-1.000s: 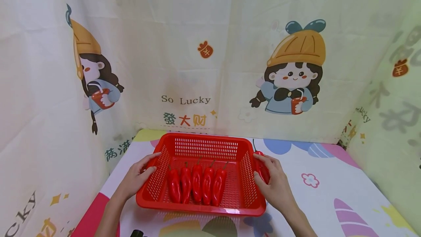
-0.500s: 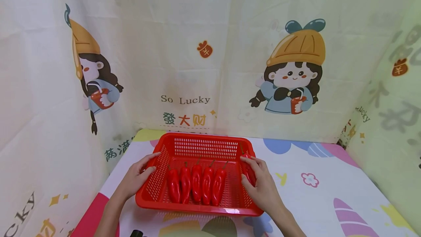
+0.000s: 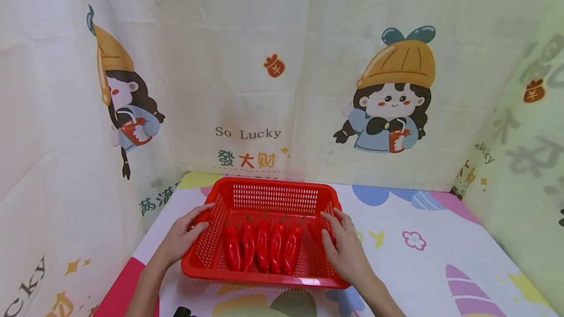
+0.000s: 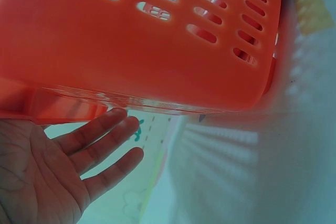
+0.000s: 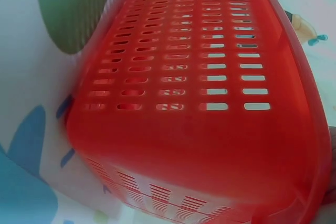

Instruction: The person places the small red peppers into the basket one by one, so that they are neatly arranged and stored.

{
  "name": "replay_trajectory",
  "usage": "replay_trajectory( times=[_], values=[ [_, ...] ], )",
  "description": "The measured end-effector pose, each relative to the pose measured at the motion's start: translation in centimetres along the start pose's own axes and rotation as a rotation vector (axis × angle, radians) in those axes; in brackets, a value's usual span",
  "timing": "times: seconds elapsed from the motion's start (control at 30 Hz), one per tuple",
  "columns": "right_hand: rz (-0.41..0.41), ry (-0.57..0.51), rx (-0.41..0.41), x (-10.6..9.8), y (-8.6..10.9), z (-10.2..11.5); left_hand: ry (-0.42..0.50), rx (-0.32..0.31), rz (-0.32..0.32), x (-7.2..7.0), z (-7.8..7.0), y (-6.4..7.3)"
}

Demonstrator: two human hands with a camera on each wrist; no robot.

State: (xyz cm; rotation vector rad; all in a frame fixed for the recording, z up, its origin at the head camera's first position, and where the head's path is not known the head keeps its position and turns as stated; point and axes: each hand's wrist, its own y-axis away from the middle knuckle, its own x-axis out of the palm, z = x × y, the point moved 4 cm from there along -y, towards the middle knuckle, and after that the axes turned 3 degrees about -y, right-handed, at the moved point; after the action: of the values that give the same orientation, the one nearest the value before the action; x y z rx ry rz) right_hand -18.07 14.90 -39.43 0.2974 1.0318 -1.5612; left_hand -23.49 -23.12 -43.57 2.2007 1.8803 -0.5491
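Observation:
A red plastic basket (image 3: 269,278) with slotted walls stands on the table. Several glossy red chili peppers (image 3: 263,243) with green stems lie side by side inside it. My left hand (image 3: 178,238) rests at the basket's left rim; in the left wrist view its fingers (image 4: 100,156) are straight beside the basket's outer wall. My right hand (image 3: 345,248) reaches over the right rim, fingers and thumb apart. Another red chili pepper (image 3: 315,231), blurred and partly hidden, lies just inward of those fingertips, apparently loose. The right wrist view shows mainly the basket's outer wall (image 5: 184,145).
The table has a patterned cloth (image 3: 396,268) with coloured shapes. A cream curtain (image 3: 308,111) with cartoon prints encloses the back and sides. A small black object (image 3: 182,311) shows at the bottom edge, left of the basket.
My right hand has moved left over the basket's right rim, carrying a chili pepper from outside to inside. That pepper now sits lower, past the fingertips. The left hand has stayed put.

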Motion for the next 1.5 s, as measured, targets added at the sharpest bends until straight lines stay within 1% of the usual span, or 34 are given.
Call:
replay_trajectory(
  times=[0.17, 0.53, 0.73, 0.9, 1.03, 1.17, 1.33, 1.5],
  values=[
    [-0.005, 0.004, -0.005, 0.1, -0.1, 0.0, 0.002, 0.009, -0.002, 0.0, 0.1, 0.0],
    [-0.001, 0.012, 0.02, 0.1, -0.1, -0.1, 0.016, 0.015, 0.002, 0.1, 0.1, 0.0],
    [-0.007, 0.002, 0.022, 0.0, 0.1, -0.2, 0.005, 0.03, 0.004, 0.2, -0.1, 0.0],
    [-0.029, -0.02, 0.005, -0.4, 0.4, -0.3, -0.007, 0.016, 0.016, 0.0, -0.2, 0.0],
    [-0.058, -0.028, -0.012, -0.8, 0.9, -0.5, -0.042, 0.011, 0.003, -0.4, -0.4, 0.1],
    [-0.089, -0.036, -0.021, -1.4, 1.6, -0.6, -0.1, 0.018, -0.038, -0.7, -0.6, 0.4],
    [-0.128, -0.038, -0.025, -2.6, 2.5, -0.8, -0.17, 0.029, -0.09, -1.1, -0.9, 1.1],
    [-0.178, -0.016, -0.059, -4.1, 3.1, -1.4, -0.218, 0.027, -0.108, -1.5, -1.4, 1.6]
  ],
)
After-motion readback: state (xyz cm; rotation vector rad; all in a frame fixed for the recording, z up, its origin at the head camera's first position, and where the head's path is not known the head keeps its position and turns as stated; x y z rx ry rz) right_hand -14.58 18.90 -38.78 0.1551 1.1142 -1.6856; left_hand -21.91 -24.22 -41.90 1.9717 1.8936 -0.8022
